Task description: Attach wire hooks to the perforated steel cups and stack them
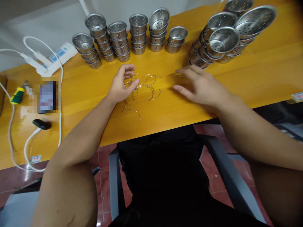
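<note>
Thin curved metal wire pieces (151,90) lie in a loose heap on the yellow wooden table (170,110). Over the heap's left side rests my left hand (123,83), its thumb and fingers apart; nothing shows in its grip. One curved wire (137,114) lies apart, nearer the front edge. My right hand (199,83) hovers to the right of the heap, slightly blurred, with thumb and fingers spread and no object between them. Close beyond the right hand are stacked perforated metal cups (223,41).
Several more stacks of perforated cups (138,34) stand along the back wall. At left are a white power strip (63,56), white cables, a pixelated phone (47,97), a green-yellow handled tool (17,96) and a black object (41,124). A chair armrest (115,183) is below.
</note>
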Demonstrator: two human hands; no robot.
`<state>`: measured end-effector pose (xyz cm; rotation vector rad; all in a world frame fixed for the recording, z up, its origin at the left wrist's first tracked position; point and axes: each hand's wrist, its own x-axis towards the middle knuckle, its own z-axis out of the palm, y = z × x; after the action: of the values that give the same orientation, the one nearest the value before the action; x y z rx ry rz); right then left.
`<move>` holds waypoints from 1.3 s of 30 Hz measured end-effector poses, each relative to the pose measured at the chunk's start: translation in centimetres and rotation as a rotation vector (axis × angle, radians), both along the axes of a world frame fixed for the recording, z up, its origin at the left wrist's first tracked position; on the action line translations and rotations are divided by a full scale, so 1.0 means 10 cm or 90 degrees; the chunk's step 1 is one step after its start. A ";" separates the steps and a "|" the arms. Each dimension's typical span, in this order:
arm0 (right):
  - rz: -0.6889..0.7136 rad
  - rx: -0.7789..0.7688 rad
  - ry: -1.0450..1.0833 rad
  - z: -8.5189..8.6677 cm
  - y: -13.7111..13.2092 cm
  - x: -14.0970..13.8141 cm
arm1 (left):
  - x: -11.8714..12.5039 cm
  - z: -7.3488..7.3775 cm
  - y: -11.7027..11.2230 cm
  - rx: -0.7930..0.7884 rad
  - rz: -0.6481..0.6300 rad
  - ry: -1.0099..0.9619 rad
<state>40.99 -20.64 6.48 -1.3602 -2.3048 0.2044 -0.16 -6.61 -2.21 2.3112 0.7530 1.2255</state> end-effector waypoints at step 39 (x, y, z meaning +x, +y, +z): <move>-0.004 0.058 0.009 -0.02 0.53 0.33 | 0.00 0.07 -0.06 -0.010 0.005 0.014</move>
<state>44.32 -15.37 6.30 -1.3170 -2.2689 0.1050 -0.14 -7.23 -1.52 2.3144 0.7785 1.1948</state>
